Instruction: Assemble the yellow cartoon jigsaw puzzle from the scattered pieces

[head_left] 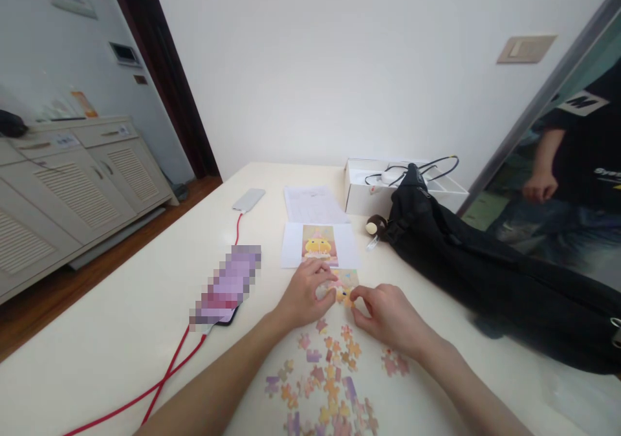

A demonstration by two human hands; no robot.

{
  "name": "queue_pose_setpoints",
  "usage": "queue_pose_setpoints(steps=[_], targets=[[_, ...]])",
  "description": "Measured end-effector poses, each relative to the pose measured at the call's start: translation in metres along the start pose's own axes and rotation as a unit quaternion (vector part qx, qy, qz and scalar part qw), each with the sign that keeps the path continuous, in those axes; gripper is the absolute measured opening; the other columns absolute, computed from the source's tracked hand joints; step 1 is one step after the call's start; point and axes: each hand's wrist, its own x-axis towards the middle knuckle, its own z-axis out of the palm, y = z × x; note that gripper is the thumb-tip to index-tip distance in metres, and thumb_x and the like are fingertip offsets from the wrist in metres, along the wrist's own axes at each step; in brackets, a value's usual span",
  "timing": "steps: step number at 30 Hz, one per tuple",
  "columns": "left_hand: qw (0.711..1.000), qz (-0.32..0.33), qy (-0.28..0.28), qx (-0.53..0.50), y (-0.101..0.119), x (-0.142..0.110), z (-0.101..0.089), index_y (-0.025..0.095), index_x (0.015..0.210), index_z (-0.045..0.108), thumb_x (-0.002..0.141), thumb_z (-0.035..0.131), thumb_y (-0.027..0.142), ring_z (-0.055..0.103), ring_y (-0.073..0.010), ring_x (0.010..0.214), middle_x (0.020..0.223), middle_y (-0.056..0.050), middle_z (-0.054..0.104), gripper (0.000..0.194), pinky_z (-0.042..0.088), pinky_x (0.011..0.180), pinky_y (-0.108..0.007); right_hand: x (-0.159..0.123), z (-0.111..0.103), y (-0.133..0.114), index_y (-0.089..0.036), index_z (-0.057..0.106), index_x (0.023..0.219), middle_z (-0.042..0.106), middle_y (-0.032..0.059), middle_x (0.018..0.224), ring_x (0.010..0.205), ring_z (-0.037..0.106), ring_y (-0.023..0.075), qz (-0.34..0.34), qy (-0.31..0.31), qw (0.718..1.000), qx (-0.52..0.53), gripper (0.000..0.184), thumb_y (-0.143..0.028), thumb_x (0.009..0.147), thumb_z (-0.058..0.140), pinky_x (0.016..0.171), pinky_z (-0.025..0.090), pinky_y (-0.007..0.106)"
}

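I see both hands on the joined puzzle section (345,287) — left hand (306,292) pressing it flat, right hand (385,316) pinching a piece (350,301) at its edge; loose pieces (330,378) lie near.

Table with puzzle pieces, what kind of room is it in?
Probably a room in a home: a big cream table, white louvred cabinets along the wall, a wooden floor and a dark doorway.

Both forearms bare, no sleeves; left grip (306,292) and right grip (388,319) ungloved
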Motion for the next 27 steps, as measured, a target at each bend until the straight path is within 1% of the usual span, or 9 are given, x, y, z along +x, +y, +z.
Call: queue_pose_setpoints(steps=[3, 5, 8, 12, 17, 20, 22, 24, 27], targets=[[0.999, 0.030, -0.027, -0.008, 0.009, 0.000, -0.002, 0.018, 0.089, 0.068, 0.079, 0.060, 0.017, 0.048, -0.0153, 0.088, 0.093, -0.003, 0.057, 0.012, 0.038, 0.084, -0.033, -0.002, 0.003, -0.002, -0.020, 0.068, 0.102, 0.064, 0.0025, 0.059, 0.058, 0.061, 0.0169, -0.033, 0.037, 0.999, -0.020, 0.024, -0.026, 0.085, 0.052, 0.057, 0.029, 0.023], [0.999, 0.026, -0.039, -0.009, 0.013, 0.000, -0.003, 0.018, 0.084, 0.067, 0.081, 0.058, 0.017, 0.048, -0.0157, 0.090, 0.094, -0.003, 0.057, 0.010, 0.037, 0.084, -0.033, -0.003, 0.004, -0.001, -0.019, 0.067, 0.102, 0.064, 0.0022, 0.058, 0.058, 0.061, 0.0167, -0.053, 0.060, 0.996, -0.034, 0.023, -0.026, 0.087, 0.051, 0.056, 0.028, 0.023], [0.998, 0.020, -0.053, -0.026, 0.015, 0.000, -0.004, 0.018, 0.080, 0.066, 0.087, 0.053, 0.019, 0.048, -0.0164, 0.092, 0.096, -0.003, 0.057, 0.015, 0.035, 0.085, -0.035, -0.003, 0.006, 0.000, -0.018, 0.066, 0.098, 0.065, 0.0026, 0.057, 0.058, 0.063, 0.0173, -0.072, 0.078, 0.993, -0.059, 0.021, -0.025, 0.088, 0.049, 0.055, 0.026, 0.024], [0.997, 0.021, -0.054, -0.041, 0.017, 0.000, -0.002, 0.016, 0.076, 0.061, 0.086, 0.052, 0.018, 0.049, -0.0156, 0.090, 0.095, -0.003, 0.057, 0.014, 0.035, 0.084, -0.034, -0.003, 0.007, 0.001, -0.018, 0.065, 0.094, 0.067, 0.0036, 0.060, 0.058, 0.063, 0.0177, -0.076, 0.069, 0.992, -0.070, 0.019, -0.024, 0.088, 0.049, 0.055, 0.024, 0.025], [0.996, 0.023, -0.049, -0.067, 0.019, 0.000, -0.001, 0.014, 0.072, 0.057, 0.084, 0.052, 0.013, 0.050, -0.0154, 0.092, 0.095, -0.003, 0.057, 0.013, 0.037, 0.085, -0.033, -0.003, 0.006, 0.002, -0.019, 0.065, 0.105, 0.064, 0.0019, 0.057, 0.059, 0.063, 0.0181, -0.059, 0.065, 0.995, -0.041, 0.024, -0.030, 0.089, 0.050, 0.056, 0.026, 0.024], [0.997, 0.016, -0.048, -0.059, 0.018, 0.000, -0.002, 0.014, 0.072, 0.059, 0.086, 0.052, 0.015, 0.050, -0.0150, 0.090, 0.095, -0.003, 0.057, 0.016, 0.037, 0.084, -0.033, -0.004, -0.001, 0.002, -0.020, 0.069, 0.102, 0.064, 0.0030, 0.059, 0.061, 0.063, 0.0188, -0.040, 0.033, 0.998, -0.034, 0.024, -0.030, 0.087, 0.052, 0.057, 0.027, 0.024], [0.999, 0.000, -0.029, -0.041, 0.015, 0.001, -0.003, 0.015, 0.075, 0.063, 0.089, 0.051, 0.019, 0.050, -0.0151, 0.090, 0.093, -0.004, 0.057, 0.018, 0.037, 0.085, -0.034, -0.004, -0.006, 0.003, -0.021, 0.071, 0.094, 0.066, 0.0045, 0.062, 0.065, 0.063, 0.0204, -0.016, 0.000, 0.999, -0.037, 0.021, -0.027, 0.084, 0.055, 0.058, 0.029, 0.025], [0.999, -0.028, 0.014, -0.032, 0.011, 0.003, -0.004, 0.015, 0.077, 0.064, 0.091, 0.050, 0.021, 0.050, -0.0153, 0.090, 0.090, -0.005, 0.057, 0.021, 0.037, 0.084, -0.033, -0.005, -0.010, 0.002, -0.021, 0.073, 0.090, 0.067, 0.0059, 0.065, 0.068, 0.064, 0.0223, 0.007, -0.033, 0.999, -0.036, 0.019, -0.026, 0.080, 0.057, 0.059, 0.030, 0.027], [0.993, -0.072, 0.088, -0.028, 0.003, 0.004, -0.004, 0.015, 0.076, 0.065, 0.092, 0.048, 0.023, 0.051, -0.0156, 0.087, 0.087, -0.005, 0.057, 0.024, 0.039, 0.083, -0.033, -0.008, -0.016, -0.005, -0.021, 0.073, 0.095, 0.065, 0.0045, 0.065, 0.065, 0.061, 0.0198, 0.006, -0.059, 0.998, 0.007, 0.021, -0.027, 0.078, 0.061, 0.059, 0.032, 0.026]])
